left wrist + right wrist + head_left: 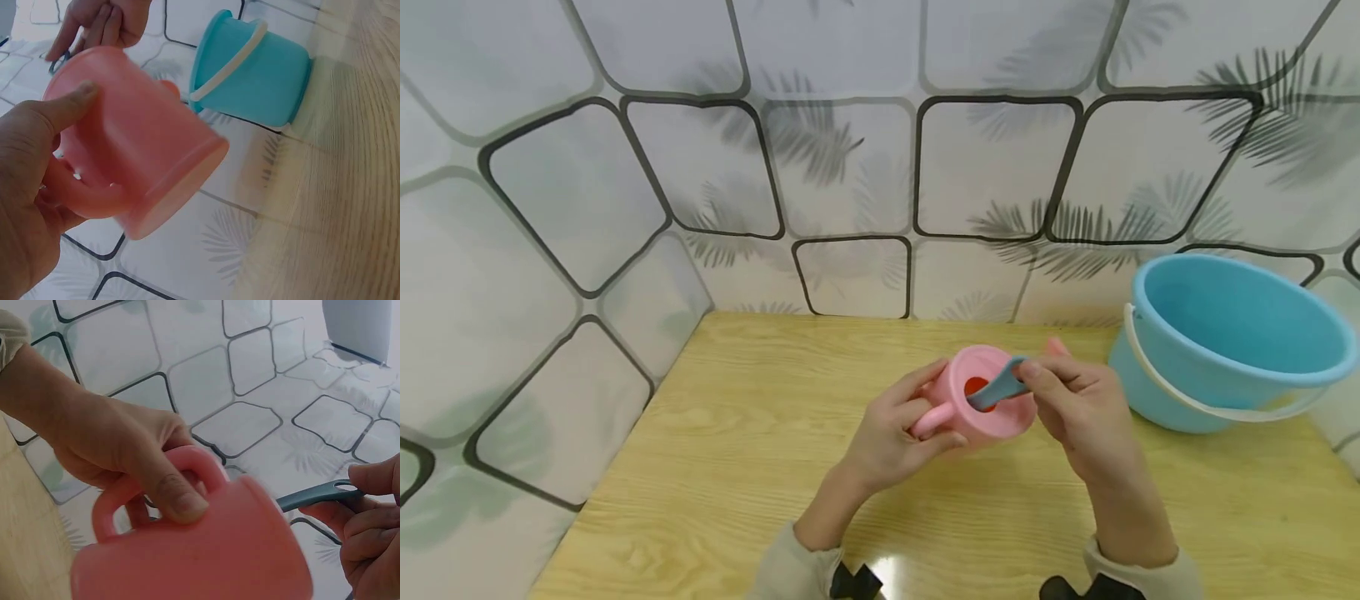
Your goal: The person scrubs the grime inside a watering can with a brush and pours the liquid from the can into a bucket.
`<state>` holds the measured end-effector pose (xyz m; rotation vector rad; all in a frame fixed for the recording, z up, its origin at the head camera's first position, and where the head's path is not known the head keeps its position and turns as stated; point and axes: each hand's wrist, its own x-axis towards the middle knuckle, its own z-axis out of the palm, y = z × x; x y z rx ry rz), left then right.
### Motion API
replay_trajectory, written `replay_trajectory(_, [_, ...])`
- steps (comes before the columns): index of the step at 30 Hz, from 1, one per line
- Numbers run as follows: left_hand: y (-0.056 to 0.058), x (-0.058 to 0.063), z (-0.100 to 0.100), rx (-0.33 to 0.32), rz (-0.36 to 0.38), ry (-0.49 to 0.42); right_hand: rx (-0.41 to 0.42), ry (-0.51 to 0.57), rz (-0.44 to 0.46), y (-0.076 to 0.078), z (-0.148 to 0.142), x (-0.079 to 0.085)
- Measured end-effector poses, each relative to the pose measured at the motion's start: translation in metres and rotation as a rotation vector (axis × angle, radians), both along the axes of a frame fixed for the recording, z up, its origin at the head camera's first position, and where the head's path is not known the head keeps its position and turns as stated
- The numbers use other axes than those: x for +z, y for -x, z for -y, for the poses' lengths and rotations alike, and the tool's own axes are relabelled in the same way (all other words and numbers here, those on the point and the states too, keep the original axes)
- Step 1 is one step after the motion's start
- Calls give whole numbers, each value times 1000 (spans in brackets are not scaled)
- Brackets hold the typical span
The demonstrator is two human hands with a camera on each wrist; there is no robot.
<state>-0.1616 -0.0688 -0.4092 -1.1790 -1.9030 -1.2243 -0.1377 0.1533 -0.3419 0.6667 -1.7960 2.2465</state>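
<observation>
A pink cup (973, 427) with a loop handle is held up and tilted in my left hand (891, 433). In the right wrist view the thumb of that hand presses the cup's side, and fingers pass through its handle (109, 515). A blue-grey spoon (1000, 387) slants into the mouth of the cup, pinched at its handle end by my right hand (1086, 408). Something red (974, 385) shows inside, partly behind the spoon. The spoon's tip is hard to make out. A pink piece (1056, 346) juts out behind my right hand, opposite the handle.
To the right stands a light blue bucket (1195, 396) with a white handle (1180, 396) hanging down its front. Beneath the hands lies a wood-grain tabletop (722, 433). Patterned wall covering (850, 183) rises behind and on the left.
</observation>
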Motion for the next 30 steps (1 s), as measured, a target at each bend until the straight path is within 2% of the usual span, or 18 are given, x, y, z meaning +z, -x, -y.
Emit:
replay_trajectory(2, [-1, 0, 1, -42, 65, 6, -25, 8, -6, -3, -4, 1])
replay_trajectory(5, [0, -1, 0, -71, 106, 18, -41, -23, -5, -4, -5, 2])
replay_trajectory(11, [3, -7, 1, -129, 204, -25, -19, -186, -31, 1, 3, 1])
replay_trajectory(14, [5, -7, 1, -164, 255, -36, -29, -151, -35, -2, 0, 1])
replay_trajectory(19, [7, -6, 1, -174, 269, 1, -46, -62, -12, -5, -6, 3])
replay_trajectory(26, [6, -8, 4, -146, 301, 19, -21, -198, 99, -1, 7, 0])
replay_trajectory(30, [6, -5, 6, -135, 291, 44, -15, -93, 85, -3, 2, 0])
